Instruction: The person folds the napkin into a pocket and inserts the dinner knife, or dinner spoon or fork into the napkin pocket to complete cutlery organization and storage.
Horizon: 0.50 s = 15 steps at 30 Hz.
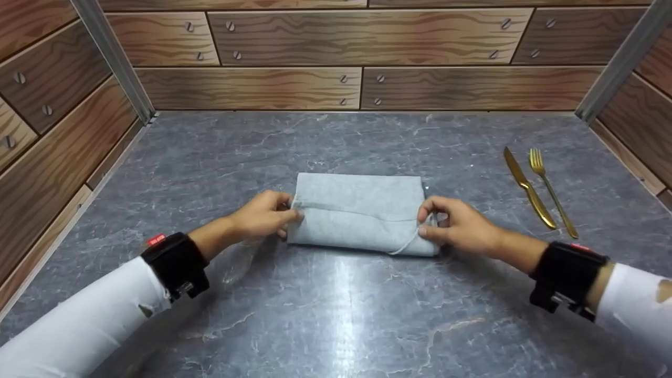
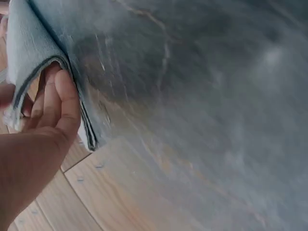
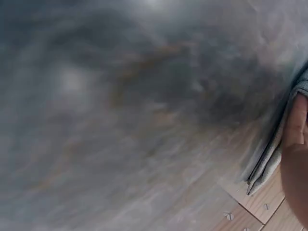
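Note:
A light grey cloth (image 1: 357,191), folded into a flat rectangle, lies on the marbled table in the head view. At its left end my left hand (image 1: 268,214) pinches the upper layer, thumb on top. The left wrist view shows the left fingers (image 2: 67,98) tucked inside the open fold of the cloth (image 2: 33,41). My right hand (image 1: 459,226) pinches the right end between thumb and fingers. A thin pale cord (image 1: 407,244) runs slantwise from there to the front edge. In the right wrist view, the right hand (image 3: 296,139) shows only partly, beside the layered cloth edge (image 3: 267,171).
To the right of the cloth lie a gold knife (image 1: 530,191) and a gold fork (image 1: 551,191), side by side. Wood-patterned panels (image 1: 294,86) wall the table (image 1: 336,304) at the back and both sides. Metal posts (image 1: 118,63) stand at the back corners.

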{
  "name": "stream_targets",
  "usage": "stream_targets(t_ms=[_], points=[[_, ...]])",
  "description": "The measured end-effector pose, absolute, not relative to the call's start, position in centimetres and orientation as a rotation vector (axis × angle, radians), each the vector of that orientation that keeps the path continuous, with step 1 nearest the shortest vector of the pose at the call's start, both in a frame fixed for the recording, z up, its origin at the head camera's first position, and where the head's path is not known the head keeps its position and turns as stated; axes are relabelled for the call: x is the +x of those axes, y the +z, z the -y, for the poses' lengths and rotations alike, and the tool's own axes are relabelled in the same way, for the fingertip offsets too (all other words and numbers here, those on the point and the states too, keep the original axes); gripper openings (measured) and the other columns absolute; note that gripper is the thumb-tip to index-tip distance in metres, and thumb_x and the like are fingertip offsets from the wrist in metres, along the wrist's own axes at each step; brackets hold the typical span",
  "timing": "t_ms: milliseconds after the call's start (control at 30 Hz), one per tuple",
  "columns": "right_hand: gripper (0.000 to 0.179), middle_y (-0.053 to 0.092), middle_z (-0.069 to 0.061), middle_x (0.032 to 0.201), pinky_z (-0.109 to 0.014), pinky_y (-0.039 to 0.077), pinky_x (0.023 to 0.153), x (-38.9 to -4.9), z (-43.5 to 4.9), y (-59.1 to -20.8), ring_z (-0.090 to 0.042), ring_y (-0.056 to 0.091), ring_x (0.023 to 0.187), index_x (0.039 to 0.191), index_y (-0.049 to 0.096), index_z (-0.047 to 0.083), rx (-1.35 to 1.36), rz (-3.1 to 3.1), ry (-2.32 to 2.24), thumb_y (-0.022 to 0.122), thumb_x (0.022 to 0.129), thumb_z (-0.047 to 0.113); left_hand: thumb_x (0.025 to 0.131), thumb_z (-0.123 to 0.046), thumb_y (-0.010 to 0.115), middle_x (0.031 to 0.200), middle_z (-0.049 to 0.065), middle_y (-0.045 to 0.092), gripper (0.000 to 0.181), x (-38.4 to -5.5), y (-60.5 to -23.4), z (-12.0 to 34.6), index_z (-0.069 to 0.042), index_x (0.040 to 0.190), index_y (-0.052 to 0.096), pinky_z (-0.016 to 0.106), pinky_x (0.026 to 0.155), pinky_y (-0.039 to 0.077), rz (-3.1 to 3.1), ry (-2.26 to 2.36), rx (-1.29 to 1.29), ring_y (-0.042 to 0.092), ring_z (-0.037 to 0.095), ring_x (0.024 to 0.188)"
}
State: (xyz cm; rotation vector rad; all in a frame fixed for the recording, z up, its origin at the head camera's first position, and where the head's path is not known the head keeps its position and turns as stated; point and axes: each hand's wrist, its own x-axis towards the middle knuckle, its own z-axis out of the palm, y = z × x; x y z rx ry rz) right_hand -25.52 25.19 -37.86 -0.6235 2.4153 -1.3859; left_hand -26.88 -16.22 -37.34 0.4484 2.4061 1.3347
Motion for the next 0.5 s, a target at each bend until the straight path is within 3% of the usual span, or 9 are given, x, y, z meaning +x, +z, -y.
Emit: stream_targets(t_ms=[100,233,367,500], points=[[0.027,0.058,0.0,0.108,-0.017,0.051,0.062,-26.0,-24.9,-37.6,0.001,0.053,0.066,0.125,0.059,-0.014,-0.521,-2.448,-1.395,0.074,0.105,-0.007,0.11,-0.009,0.066,0.076,-0.005,0.063,0.016,-26.6,-36.4,15.3,0.006,0.11,0.071,0.014,0.06,0.055,-2.408,1.346,0.307,0.06,0.002,0.062],[0.029,0.06,-0.007,0.109,-0.02,0.054,0.061,-26.9,-24.9,-38.4,-0.007,0.057,0.075,0.127,0.061,-0.012,-0.42,-2.512,-1.378,0.077,0.104,-0.005,0.107,-0.009,0.065,0.063,-0.009,0.056,0.011,-27.2,-36.6,14.8,-0.004,0.098,0.065,0.014,0.054,0.051,-2.438,1.335,0.239,0.056,0.001,0.052],[0.027,0.063,-0.007,0.103,-0.023,0.056,0.062,-29.4,-26.0,-41.7,-0.015,0.06,0.081,0.122,0.068,0.002,-0.35,-2.611,-1.321,0.085,0.101,0.002,0.103,-0.009,0.066,0.055,-0.011,0.053,0.023,-28.2,-37.4,14.7,-0.012,0.082,0.059,0.015,0.05,0.052,-2.474,1.304,0.2,0.053,0.001,0.048],[0.031,0.063,-0.002,0.1,-0.026,0.055,0.071,-32.0,-27.3,-44.8,-0.019,0.061,0.088,0.123,0.073,0.013,-0.313,-2.724,-1.195,0.092,0.098,0.013,0.1,-0.014,0.069,0.05,-0.012,0.052,0.033,-30.7,-40.2,15.2,-0.018,0.069,0.059,0.018,0.046,0.053,-2.511,1.232,0.122,0.055,0.002,0.045]])
